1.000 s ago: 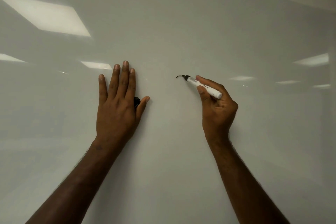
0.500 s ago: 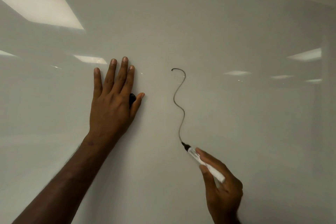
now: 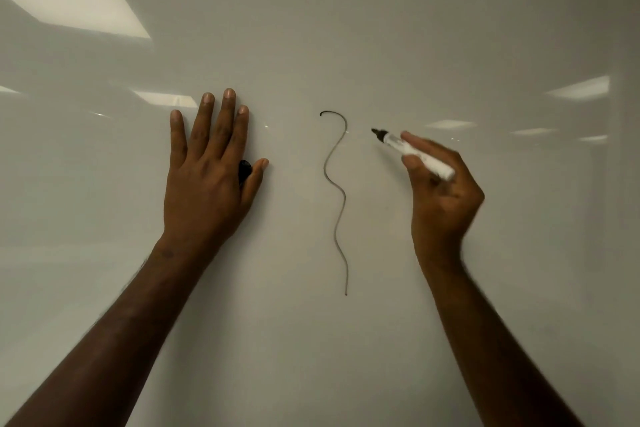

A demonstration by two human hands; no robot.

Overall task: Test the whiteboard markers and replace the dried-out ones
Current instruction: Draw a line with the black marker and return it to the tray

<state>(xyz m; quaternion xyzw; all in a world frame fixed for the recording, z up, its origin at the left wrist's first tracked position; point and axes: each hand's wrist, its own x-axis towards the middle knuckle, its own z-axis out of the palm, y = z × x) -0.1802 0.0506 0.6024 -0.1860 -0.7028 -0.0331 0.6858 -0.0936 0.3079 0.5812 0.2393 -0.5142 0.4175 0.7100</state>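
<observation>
On my remote feed I observed a glossy white whiteboard (image 3: 415,28) filling the head view, with pale reflections of ceiling light panels (image 3: 74,0) across its surface. No container of any kind was in view.

The left hand (image 3: 207,177) lay flat against the whiteboard, its fingers (image 3: 227,121) straight and slightly spread. A small black cap (image 3: 244,170) was lodged between the thumb and the base of the index finger; only part of it showed, so I could not tell how firmly it was held.

The right hand (image 3: 441,191) gripped a white-barrelled whiteboard marker with a black tip (image 3: 412,151), the thumb and curled fingers closed round the barrel. The marker pointed up and to the left, its rear end resting over the hand. The hand was somewhat blurred, and I could not tell whether the tip touched the board.

Between the two hands ran a thin wavy dark line (image 3: 337,198) drawn from top to bottom on the whiteboard. It was darkest at its hooked upper end and grew fainter and greyer lower down. The marker tip stood just to the right of that upper end.
</observation>
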